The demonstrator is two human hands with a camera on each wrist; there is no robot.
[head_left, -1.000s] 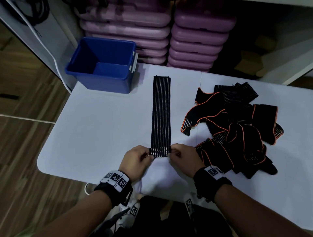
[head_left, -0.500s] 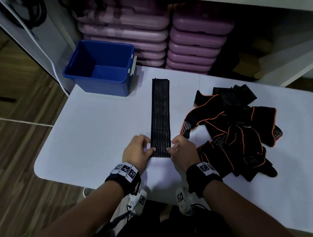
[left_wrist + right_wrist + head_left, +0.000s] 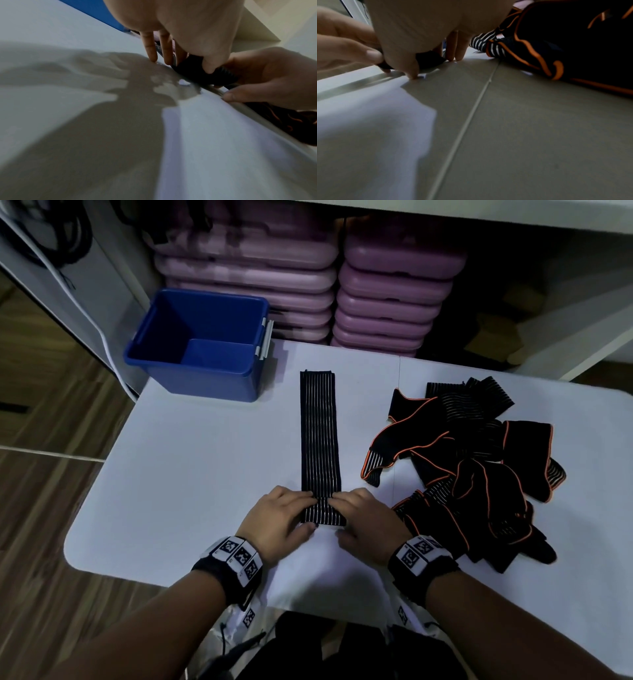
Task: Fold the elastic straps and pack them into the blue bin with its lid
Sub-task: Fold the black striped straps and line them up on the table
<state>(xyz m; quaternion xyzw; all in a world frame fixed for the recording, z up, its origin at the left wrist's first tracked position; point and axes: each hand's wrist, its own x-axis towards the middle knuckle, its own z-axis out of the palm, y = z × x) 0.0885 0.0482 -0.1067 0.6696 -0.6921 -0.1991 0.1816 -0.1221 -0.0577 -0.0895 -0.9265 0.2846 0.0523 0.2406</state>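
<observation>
A long black ribbed elastic strap (image 3: 320,433) lies flat down the middle of the white table (image 3: 191,474), pointing away from me. Its near end is turned over into a short thick fold (image 3: 323,511). My left hand (image 3: 291,513) grips the fold's left side and my right hand (image 3: 359,513) its right side, fingers curled over the top and thumbs behind. In the left wrist view the left hand (image 3: 180,58) has its thumb pressed on the fold (image 3: 205,75). In the right wrist view the right hand (image 3: 423,56) covers most of the fold (image 3: 429,59). The open blue bin (image 3: 202,371) stands at the far left corner.
A loose pile of black straps with orange edging (image 3: 472,474) fills the table's right side, close to my right wrist. Stacked purple cases (image 3: 308,285) sit behind the table. The left table edge drops to a wooden floor (image 3: 41,491).
Both hands have carried the strap's near end forward and laid it over itself, so the fold is thicker and the hands sit further up the table.
</observation>
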